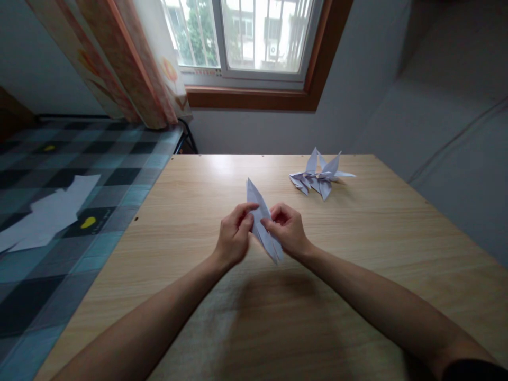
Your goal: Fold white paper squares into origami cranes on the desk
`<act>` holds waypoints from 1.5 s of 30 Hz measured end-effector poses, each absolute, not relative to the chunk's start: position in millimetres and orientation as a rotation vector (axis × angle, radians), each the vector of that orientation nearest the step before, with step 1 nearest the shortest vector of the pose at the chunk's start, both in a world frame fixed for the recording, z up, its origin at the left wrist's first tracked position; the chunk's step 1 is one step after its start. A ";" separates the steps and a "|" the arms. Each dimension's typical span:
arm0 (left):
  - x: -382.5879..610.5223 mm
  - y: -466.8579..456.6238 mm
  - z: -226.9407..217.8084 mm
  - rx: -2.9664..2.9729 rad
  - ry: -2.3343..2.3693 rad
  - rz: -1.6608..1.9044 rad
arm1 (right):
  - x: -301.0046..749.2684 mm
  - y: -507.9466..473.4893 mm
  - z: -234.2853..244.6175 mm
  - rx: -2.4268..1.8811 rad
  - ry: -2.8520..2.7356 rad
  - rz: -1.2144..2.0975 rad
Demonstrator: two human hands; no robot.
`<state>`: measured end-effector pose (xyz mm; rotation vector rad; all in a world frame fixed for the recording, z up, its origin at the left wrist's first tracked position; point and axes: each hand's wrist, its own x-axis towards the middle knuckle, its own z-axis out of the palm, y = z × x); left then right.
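Between my two hands is a folded piece of white paper, long and narrow with pointed ends, tilted from upper left to lower right above the table. My left hand pinches its left edge between thumb and fingers. On the opposite edge, my right hand grips it with the thumb on the near face and the fingers curled behind. The lower tip of the paper looks split into separate points and slightly blurred. Farther back on the right lie several folded paper cranes grouped close together, their wings overlapping.
The light wooden table reaches back to the wall below a window. At left, a bed with a checked cover adjoins the table and carries loose white sheets of paper. A patterned curtain hangs beside the window.
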<state>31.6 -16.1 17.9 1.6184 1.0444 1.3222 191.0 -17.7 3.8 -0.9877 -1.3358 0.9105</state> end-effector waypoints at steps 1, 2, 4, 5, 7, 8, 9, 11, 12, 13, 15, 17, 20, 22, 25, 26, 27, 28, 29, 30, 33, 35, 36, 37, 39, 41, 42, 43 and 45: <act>31.1 -15.0 16.3 1.605 1.040 1.315 | 191.1 -18.7 4.5 -0.966 -1.358 0.910; 30.7 -13.8 14.5 1.591 1.031 1.308 | 191.2 -19.6 5.2 -0.952 -1.376 0.911; 30.7 -11.9 11.8 1.546 0.999 1.303 | 191.6 -20.9 6.0 -0.946 -1.390 0.920; 31.0 -11.3 11.2 1.516 0.985 1.306 | 191.7 -21.1 6.1 -0.950 -1.382 0.933; 32.0 -10.8 12.1 1.461 0.974 1.311 | 191.8 -20.8 5.7 -0.954 -1.347 0.963; 32.8 -10.8 13.3 1.439 0.973 1.308 | 191.6 -20.3 5.4 -0.958 -1.324 0.975; 33.7 -10.9 14.8 1.424 0.974 1.301 | 191.4 -19.5 5.3 -0.961 -1.297 0.990; 35.4 -11.1 17.5 1.388 0.952 1.287 | 190.9 -17.0 5.7 -0.949 -1.231 1.052; 36.1 -11.1 18.4 1.360 0.924 1.272 | 190.8 -15.3 6.2 -0.927 -1.189 1.108; 36.7 -11.1 18.9 1.329 0.889 1.250 | 191.0 -13.4 7.0 -0.895 -1.141 1.175; 37.0 -11.2 19.0 1.288 0.825 1.185 | 192.4 -9.5 9.3 -0.823 -1.047 1.312; 36.6 -11.4 19.0 1.295 0.804 1.121 | 195.0 -6.4 12.0 -0.783 -0.981 1.423; 35.4 -12.1 20.0 1.329 0.817 1.102 | 199.0 -4.7 15.8 -0.750 -0.942 1.554; 34.9 -12.6 21.0 1.339 0.822 1.108 | 200.3 -5.3 17.5 -0.724 -0.939 1.619; 34.6 -12.7 20.9 1.374 0.832 1.089 | 199.9 -7.0 19.1 -0.701 -0.963 1.671; 34.5 -12.7 20.2 1.383 0.834 1.083 | 199.5 -7.5 19.5 -0.695 -0.972 1.678; 34.4 -12.5 19.4 1.387 0.834 1.082 | 199.0 -7.9 19.7 -0.689 -0.977 1.683; 34.2 -12.3 18.4 1.387 0.834 1.081 | 198.7 -8.2 19.7 -0.684 -0.976 1.686; 34.1 -12.0 17.5 1.384 0.834 1.082 | 198.4 -8.3 19.6 -0.680 -0.971 1.689; 34.0 -11.7 16.6 1.383 0.836 1.083 | 198.2 -8.4 19.3 -0.676 -0.961 1.692; 33.9 -10.7 15.2 1.391 0.836 1.088 | 197.9 -8.2 17.5 -0.661 -0.938 1.719; 34.1 -10.1 14.8 1.384 0.825 1.096 | 197.6 -8.2 16.2 -0.642 -0.933 1.746; 34.2 -9.7 14.7 1.375 0.817 1.095 | 197.4 -8.4 15.7 -0.633 -0.930 1.756; 34.3 -9.4 14.4 1.364 0.809 1.096 | 197.3 -8.6 15.4 -0.627 -0.927 1.761; 34.3 -8.9 13.6 1.352 0.801 1.096 | 197.0 -9.0 15.4 -0.619 -0.917 1.760; 34.1 -8.5 12.4 1.352 0.799 1.098 | 196.9 -9.3 16.1 -0.613 -0.913 1.761; 34.1 -8.4 11.8 1.351 0.801 1.102 | 196.9 -9.3 16.5 -0.611 -0.911 1.764; 34.0 -8.4 11.2 1.349 0.804 1.107 | 196.9 -9.3 17.0 -0.611 -0.910 1.768; 34.0 -8.4 10.3 1.345 0.806 1.120 | 197.0 -9.2 17.8 -0.614 -0.903 1.772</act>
